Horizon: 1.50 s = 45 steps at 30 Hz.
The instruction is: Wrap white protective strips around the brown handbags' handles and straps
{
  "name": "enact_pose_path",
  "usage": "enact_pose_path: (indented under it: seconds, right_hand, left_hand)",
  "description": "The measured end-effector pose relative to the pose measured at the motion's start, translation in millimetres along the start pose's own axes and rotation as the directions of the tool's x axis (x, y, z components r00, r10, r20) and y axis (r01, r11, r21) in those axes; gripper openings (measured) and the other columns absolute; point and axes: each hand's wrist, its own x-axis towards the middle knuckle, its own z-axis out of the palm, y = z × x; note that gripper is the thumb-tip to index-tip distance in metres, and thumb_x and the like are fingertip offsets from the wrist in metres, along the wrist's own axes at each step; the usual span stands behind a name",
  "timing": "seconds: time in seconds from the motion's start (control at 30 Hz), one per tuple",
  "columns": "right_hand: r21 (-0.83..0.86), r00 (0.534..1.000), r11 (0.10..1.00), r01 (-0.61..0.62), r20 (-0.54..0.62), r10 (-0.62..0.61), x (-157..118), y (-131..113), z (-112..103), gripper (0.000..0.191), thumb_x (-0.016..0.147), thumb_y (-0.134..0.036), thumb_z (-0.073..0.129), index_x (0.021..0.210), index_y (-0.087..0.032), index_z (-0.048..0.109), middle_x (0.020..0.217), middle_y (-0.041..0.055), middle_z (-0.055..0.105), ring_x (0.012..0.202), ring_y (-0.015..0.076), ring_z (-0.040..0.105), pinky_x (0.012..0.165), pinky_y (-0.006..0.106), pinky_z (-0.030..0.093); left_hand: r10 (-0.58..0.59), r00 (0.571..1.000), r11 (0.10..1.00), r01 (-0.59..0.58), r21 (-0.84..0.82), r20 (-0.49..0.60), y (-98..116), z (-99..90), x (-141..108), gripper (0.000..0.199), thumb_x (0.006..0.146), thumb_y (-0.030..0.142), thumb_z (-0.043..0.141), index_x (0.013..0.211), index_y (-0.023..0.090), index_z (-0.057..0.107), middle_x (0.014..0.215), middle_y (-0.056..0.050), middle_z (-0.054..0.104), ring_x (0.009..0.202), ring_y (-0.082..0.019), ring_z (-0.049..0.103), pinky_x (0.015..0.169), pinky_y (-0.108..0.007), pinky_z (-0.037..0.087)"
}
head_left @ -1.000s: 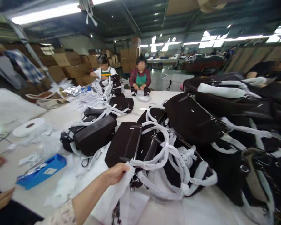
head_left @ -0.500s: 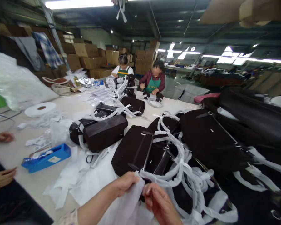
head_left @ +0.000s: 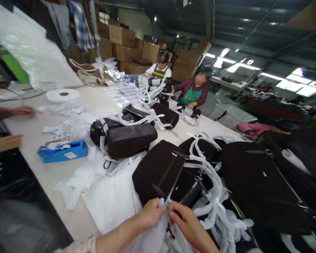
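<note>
Near the bottom centre, my left hand (head_left: 152, 212) is closed on a piece of white tissue paper (head_left: 155, 230). Just right of it, my right hand (head_left: 181, 217) pinches the white wrapping at the end of a bag handle (head_left: 169, 201). The fingertips of both hands are close together. A black bag (head_left: 155, 168) lies directly beyond them, with its white-wrapped handle (head_left: 213, 175) looping to the right. More white sheets (head_left: 110, 200) lie flat to the left of my left forearm.
A blue tape dispenser (head_left: 64, 151) and a white roll (head_left: 62, 95) sit at left, near another person's hands (head_left: 6, 144). Dark bags (head_left: 131, 138) lie mid-table, with a large one (head_left: 260, 182) at right. Two people (head_left: 193, 88) work across the table.
The view has turned left and tilted, shifting the scene. My right hand has come closer to the bag's handle end, its fingers now pinching there. My left hand still grips the tissue.
</note>
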Motion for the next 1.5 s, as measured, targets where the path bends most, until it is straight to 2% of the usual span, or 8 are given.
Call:
enact_pose_path:
  seconds: [0.17,0.37,0.57,0.9,1.13,1.23,1.33,1.5]
  right_hand:
    - [0.31,0.98,0.945,-0.102,0.192,0.043,0.2,-17.1,-4.2,0.042,0.076,-0.06,0.063,0.077,-0.019,0.057,0.065,-0.0021,0.053,0.05,0.0078,0.029,0.049,0.023,0.024]
    - [0.131,0.966,0.973,-0.192,0.202,0.164,11.3,-21.5,-5.7,0.038,0.079,-0.058,0.061,0.08,-0.02,0.058,0.055,-0.0087,0.031,0.049,0.0078,0.021,0.046,0.022,0.017]
    - [-0.284,0.994,0.954,-0.097,0.02,0.107,1.4,-26.8,-15.8,0.031,0.077,-0.046,0.06,0.062,-0.021,0.05,0.06,-0.0032,0.043,0.06,0.0134,0.037,0.056,0.025,0.03]
    - [-0.363,0.97,0.923,-0.13,0.146,0.194,-22.8,-25.7,-16.5,0.018,0.082,-0.037,0.055,0.074,-0.022,0.061,0.059,-0.0043,0.039,0.056,0.0128,0.033,0.053,0.026,0.026]
    - [-0.269,0.99,0.963,-0.031,0.127,0.067,-25.7,-36.4,-14.8,0.021,0.082,-0.039,0.06,0.069,-0.022,0.063,0.065,-0.0013,0.049,0.061,0.0145,0.041,0.058,0.026,0.032]
    - [0.044,0.99,0.999,-0.016,0.138,0.01,-27.9,-28.8,-10.6,0.031,0.081,-0.051,0.062,0.071,-0.021,0.062,0.061,-0.0025,0.045,0.057,0.0126,0.037,0.056,0.026,0.031]
    - [0.334,0.992,0.942,-0.023,0.125,-0.02,-26.3,-19.6,-1.2,0.038,0.077,-0.058,0.065,0.074,-0.02,0.062,0.07,-0.0014,0.052,0.052,0.0082,0.035,0.056,0.025,0.03]
    - [0.15,0.977,0.982,-0.112,0.195,0.081,-16.5,-8.9,6.9,0.041,0.075,-0.059,0.067,0.074,-0.018,0.065,0.058,-0.0043,0.046,0.051,0.0077,0.038,0.053,0.023,0.031]
  left_hand:
    - [-0.014,0.999,0.996,0.01,0.092,0.038,-2.6,-2.6,2.6,0.02,0.075,0.035,0.056,0.076,0.016,0.061,0.072,-0.001,0.06,0.067,-0.016,0.049,0.059,-0.025,0.034]
    - [0.015,1.0,0.981,-0.016,0.194,0.009,-4.0,-7.3,5.1,0.017,0.07,0.035,0.06,0.064,0.019,0.056,0.07,-0.002,0.058,0.072,-0.02,0.052,0.066,-0.029,0.036]
    - [0.058,0.998,0.966,-0.058,0.25,0.004,-2.7,-7.1,4.0,0.008,0.069,0.028,0.056,0.064,0.021,0.056,0.072,-0.005,0.061,0.08,-0.025,0.056,0.076,-0.032,0.039]
    - [0.035,0.999,0.943,-0.03,0.331,-0.008,2.3,-4.2,1.3,0.008,0.067,0.023,0.051,0.067,0.02,0.058,0.08,-0.009,0.063,0.082,-0.027,0.058,0.077,-0.035,0.04]
    - [0.024,1.0,0.935,-0.024,0.355,0.004,4.3,-6.5,-1.0,0.009,0.069,0.026,0.052,0.067,0.02,0.058,0.076,-0.006,0.062,0.077,-0.023,0.057,0.072,-0.031,0.04]
    - [0.012,1.0,0.932,-0.016,0.361,0.013,4.7,-6.5,-1.0,0.011,0.07,0.026,0.052,0.069,0.018,0.059,0.072,-0.005,0.06,0.071,-0.021,0.055,0.066,-0.029,0.04]
    - [-0.006,1.0,0.929,-0.005,0.371,0.029,5.8,-6.0,0.0,0.012,0.07,0.024,0.051,0.069,0.016,0.06,0.068,-0.003,0.058,0.066,-0.019,0.054,0.063,-0.028,0.038]
    - [-0.031,0.999,0.93,0.019,0.366,0.028,6.3,-6.7,-1.8,0.012,0.071,0.022,0.054,0.074,0.015,0.064,0.076,-0.005,0.064,0.073,-0.02,0.057,0.066,-0.027,0.04]
